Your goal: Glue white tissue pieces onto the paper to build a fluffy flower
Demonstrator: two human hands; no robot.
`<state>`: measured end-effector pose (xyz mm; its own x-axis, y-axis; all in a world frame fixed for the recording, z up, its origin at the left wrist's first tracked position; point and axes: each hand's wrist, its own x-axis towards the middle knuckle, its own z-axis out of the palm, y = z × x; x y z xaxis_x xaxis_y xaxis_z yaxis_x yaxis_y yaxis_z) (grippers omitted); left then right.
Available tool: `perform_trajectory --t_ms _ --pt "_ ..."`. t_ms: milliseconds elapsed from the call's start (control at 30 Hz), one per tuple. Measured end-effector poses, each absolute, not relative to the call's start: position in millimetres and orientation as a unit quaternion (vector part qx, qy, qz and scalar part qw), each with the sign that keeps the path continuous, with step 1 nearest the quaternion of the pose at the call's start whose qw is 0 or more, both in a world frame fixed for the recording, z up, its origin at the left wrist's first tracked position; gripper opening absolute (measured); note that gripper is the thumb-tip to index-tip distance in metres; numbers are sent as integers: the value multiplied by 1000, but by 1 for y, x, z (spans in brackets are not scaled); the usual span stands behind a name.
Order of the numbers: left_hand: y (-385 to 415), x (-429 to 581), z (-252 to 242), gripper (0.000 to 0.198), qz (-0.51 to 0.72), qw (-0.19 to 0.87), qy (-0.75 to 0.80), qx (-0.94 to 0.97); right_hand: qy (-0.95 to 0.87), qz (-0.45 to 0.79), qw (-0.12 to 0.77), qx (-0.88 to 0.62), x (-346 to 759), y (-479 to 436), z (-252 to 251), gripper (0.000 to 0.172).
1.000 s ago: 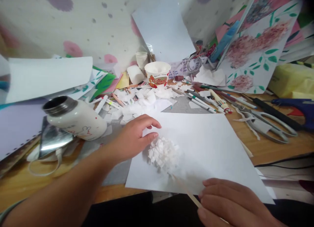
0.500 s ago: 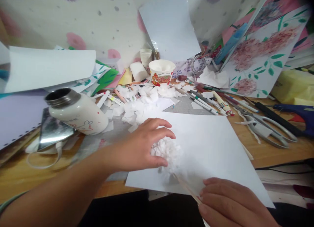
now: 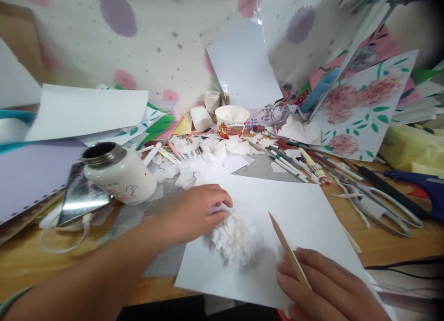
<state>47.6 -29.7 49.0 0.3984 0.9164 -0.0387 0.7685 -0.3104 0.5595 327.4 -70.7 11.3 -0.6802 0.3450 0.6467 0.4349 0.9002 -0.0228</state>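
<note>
Lifted off the base of the ruffled white paper ball (image 3: 234, 240), where its end was half a second ago, the pointed wooden stick (image 3: 289, 250) now slants up clear of it, gripped between the thumb and fingers of the right hand (image 3: 322, 281). Meanwhile the left hand (image 3: 199, 212) has drawn back from over the ball to its upper left edge, thumb and forefinger curled nearly together; I can't tell whether they pinch a petal. The ball sits on the white sheet (image 3: 312, 219), toward its left side. Beyond the sheet I see torn paper scraps (image 3: 204, 159) heaped before a printed bowl (image 3: 231, 126), with an open bottle (image 3: 121, 177) off left and scissors (image 3: 374, 207) over right.
</note>
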Motion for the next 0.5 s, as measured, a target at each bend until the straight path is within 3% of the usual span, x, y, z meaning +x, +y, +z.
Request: perform_trajectory --t_ms 167,300,500 --pt "-28 48 45 10 111 267 500 816 -946 -66 259 -184 323 -67 12 27" --pt "-30 46 47 13 123 262 499 817 -942 -58 270 -191 321 -71 13 34" --pt "-40 53 47 62 120 259 387 877 -945 -48 264 -188 320 -75 12 27"
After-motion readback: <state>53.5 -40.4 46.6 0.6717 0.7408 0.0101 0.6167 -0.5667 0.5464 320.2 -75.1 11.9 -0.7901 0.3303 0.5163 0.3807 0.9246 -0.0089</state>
